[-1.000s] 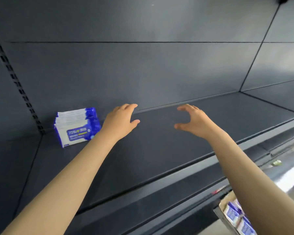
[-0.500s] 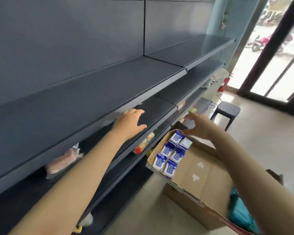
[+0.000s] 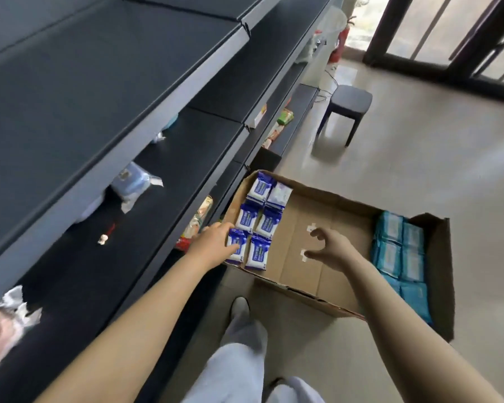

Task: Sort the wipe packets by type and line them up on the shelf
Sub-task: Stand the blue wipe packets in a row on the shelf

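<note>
Both hands reach down into a cardboard box [image 3: 326, 216] of wipe packets on the floor [image 3: 419, 170] beside the shelf [image 3: 85, 82].

The blue-and-white wipe packets [image 3: 259, 225] stand in two rows at the box's left end, against the edge nearest the shelf, and the teal packets [image 3: 399, 251] are stacked at its right end, well apart from them. The left hand [image 3: 214, 242] stretches its fingers out fairly straight over the near-left corner of the box, at the nearest blue-and-white packet [image 3: 235, 251]; whether it touches cannot be told. The right hand [image 3: 330, 250] hovers over the bare middle of the box bottom, fingers loosely curled and spread from the thumb, holding nothing. A dark stool [image 3: 349, 100] stands on the floor beyond the box's far edge.
</note>
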`<state>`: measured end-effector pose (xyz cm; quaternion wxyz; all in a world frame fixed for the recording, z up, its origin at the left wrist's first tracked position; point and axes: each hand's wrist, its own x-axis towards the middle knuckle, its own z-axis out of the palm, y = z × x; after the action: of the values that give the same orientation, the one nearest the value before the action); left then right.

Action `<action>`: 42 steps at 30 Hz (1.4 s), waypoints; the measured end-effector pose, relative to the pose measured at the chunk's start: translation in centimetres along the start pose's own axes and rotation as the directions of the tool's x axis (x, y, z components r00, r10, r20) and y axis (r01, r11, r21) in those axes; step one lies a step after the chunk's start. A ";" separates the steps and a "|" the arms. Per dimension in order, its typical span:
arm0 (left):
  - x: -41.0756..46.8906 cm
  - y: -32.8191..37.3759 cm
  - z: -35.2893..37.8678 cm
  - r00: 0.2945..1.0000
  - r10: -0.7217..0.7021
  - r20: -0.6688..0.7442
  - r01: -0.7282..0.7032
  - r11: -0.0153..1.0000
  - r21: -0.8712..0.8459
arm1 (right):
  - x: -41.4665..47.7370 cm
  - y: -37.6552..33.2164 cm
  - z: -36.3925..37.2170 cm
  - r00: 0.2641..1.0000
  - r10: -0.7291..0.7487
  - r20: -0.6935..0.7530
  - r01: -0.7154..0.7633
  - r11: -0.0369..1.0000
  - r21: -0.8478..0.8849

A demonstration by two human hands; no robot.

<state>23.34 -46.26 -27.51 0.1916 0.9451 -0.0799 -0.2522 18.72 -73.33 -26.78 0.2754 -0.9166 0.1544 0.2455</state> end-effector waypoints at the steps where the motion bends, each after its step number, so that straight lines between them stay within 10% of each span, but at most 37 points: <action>1: 1.4 -0.5 0.6 0.999 -0.027 0.033 0.028 0.999 -0.015 | 1.3 0.4 0.6 0.999 0.034 0.011 -0.034 0.999 0.036; 11: 15.0 -7.2 10.8 0.934 -0.265 0.239 0.305 0.941 -0.150 | 16.1 5.2 12.4 0.950 0.250 0.189 -0.295 0.915 0.274; 26: 29.2 -14.1 25.2 0.805 -0.567 0.175 0.591 0.792 -0.154 | 30.3 7.2 29.2 0.891 0.411 0.195 -0.449 0.728 0.519; 37: 27.2 -12.3 24.3 0.782 -0.556 0.283 0.605 0.564 -0.563 | 29.6 6.8 27.3 0.861 0.441 0.254 -0.483 0.552 0.680; 42: 23.4 -8.3 17.2 0.823 -0.504 0.260 0.496 0.416 -0.762 | 25.3 4.3 18.4 0.895 0.398 0.202 -0.314 0.239 0.919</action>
<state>35.18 -50.00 -54.99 0.5132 0.7338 0.3283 -0.3006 31.23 -69.83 -55.54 0.6811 -0.5365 0.4801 0.1332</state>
